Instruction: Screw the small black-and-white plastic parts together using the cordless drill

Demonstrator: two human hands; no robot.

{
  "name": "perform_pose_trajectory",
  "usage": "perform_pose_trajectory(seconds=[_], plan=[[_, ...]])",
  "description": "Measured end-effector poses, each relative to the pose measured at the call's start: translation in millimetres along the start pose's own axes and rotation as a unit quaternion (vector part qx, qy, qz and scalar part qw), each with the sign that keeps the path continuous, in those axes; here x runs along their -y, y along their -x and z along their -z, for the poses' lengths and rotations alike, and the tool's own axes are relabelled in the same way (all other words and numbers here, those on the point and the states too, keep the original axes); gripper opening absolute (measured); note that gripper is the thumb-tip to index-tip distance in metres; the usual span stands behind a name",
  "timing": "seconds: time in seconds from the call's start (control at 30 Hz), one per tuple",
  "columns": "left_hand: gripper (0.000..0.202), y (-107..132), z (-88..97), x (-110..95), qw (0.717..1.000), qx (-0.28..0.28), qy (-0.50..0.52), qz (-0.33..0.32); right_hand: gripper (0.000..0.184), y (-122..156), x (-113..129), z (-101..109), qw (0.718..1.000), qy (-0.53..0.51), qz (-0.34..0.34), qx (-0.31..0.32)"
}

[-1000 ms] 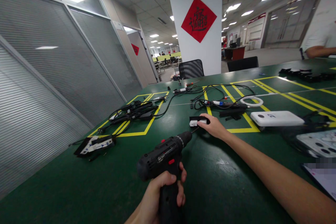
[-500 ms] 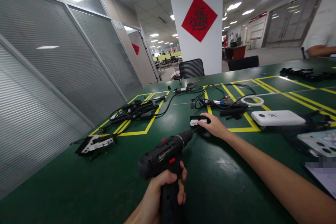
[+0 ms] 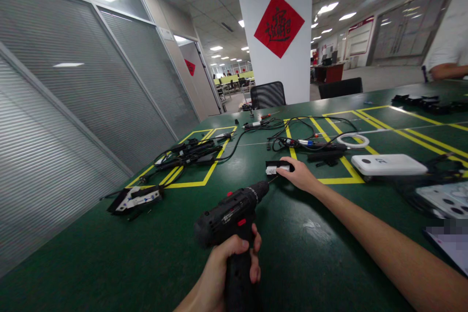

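Note:
My left hand [image 3: 223, 263] is wrapped round the handle of a black cordless drill [image 3: 230, 214] with red buttons. The drill points forward and to the right, and its thin bit [image 3: 273, 180] reaches close to a small black-and-white part [image 3: 272, 170] on the green table. Whether the tip touches that part, I cannot tell. My right hand [image 3: 298, 174] pinches the right end of this part, covering some of it with the fingers.
Black cables and tools [image 3: 190, 153] lie at left, near a black-and-white assembly [image 3: 135, 199]. More cabled tools [image 3: 307, 144] and a white ring [image 3: 353, 141] lie beyond my right hand. At right are a white device [image 3: 389, 164] and a phone [image 3: 444, 199]. A person's arm [image 3: 448, 71] shows far right.
The view has shifted very slightly. Both hands keep their holds, the left on the drill and the right on the small part, with no clear movement between them.

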State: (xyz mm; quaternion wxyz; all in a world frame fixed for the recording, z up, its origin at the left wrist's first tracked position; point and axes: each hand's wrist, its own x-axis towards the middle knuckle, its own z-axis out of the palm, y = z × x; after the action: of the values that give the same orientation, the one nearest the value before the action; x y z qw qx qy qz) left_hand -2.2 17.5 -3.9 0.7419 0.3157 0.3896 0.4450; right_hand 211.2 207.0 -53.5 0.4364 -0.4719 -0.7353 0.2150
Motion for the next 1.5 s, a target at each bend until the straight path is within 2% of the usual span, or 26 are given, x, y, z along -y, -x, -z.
perform_pose_trajectory(seconds=[0.33, 0.67, 0.87, 1.23, 1.5], plan=[[0.022, 7, -18.1, -1, 0.998, -0.051, -0.012, -0.021, 0.039, 0, -1, 1, 1.000, 0.017, -0.004, 0.000], [0.018, 7, -15.9, 2, 0.999, -0.040, 0.004, -0.020, 0.038, 0, -3, -1, 1.000, 0.020, -0.003, -0.001], [0.019, 6, -9.4, 3, 1.000, 0.001, 0.002, -0.018, 0.037, 0, -2, 0, 1.000, 0.021, 0.001, -0.001], [0.022, 4, -7.0, 4, 1.000, -0.007, 0.007, -0.024, 0.038, -1, -3, -2, 1.000, 0.020, -0.007, -0.006], [0.015, 6, -18.8, 1, 0.999, -0.043, 0.008, -0.029, 0.039, -1, -2, 0, 1.000, 0.009, -0.014, 0.001]])
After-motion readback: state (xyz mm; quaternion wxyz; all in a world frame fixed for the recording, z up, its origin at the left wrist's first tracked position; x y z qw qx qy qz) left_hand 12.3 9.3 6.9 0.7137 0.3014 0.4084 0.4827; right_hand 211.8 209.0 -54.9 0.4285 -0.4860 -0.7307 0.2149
